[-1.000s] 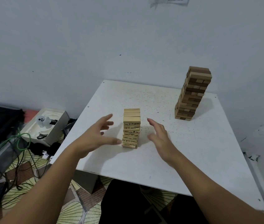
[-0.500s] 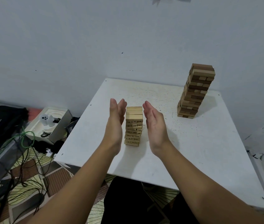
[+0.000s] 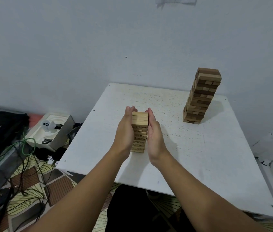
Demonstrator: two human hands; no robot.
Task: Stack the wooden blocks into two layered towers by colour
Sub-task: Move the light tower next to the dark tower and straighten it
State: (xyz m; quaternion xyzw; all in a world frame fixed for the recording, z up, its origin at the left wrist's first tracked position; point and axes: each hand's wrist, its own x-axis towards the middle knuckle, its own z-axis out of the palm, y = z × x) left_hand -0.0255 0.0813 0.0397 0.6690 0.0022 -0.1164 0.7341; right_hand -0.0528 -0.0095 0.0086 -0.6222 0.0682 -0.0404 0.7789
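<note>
The light tower [image 3: 140,131] stands near the middle of the worktop [image 3: 207,148], toward its left edge. The left hand [image 3: 125,131] and the right hand [image 3: 154,134] press flat on its two sides, fingers straight, not curled round it. The blocks look light, stiff and loose — a hard squeeze may shift them, so gentle even pressure on the sides seems best. Small dark prints on the block ends are too small to read. The dark tower [image 3: 201,96] stands at the far right corner.

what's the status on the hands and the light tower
Left hand and right hand flat against light tower sides. Dark tower stands apart, far right. Nothing in the way.
</note>
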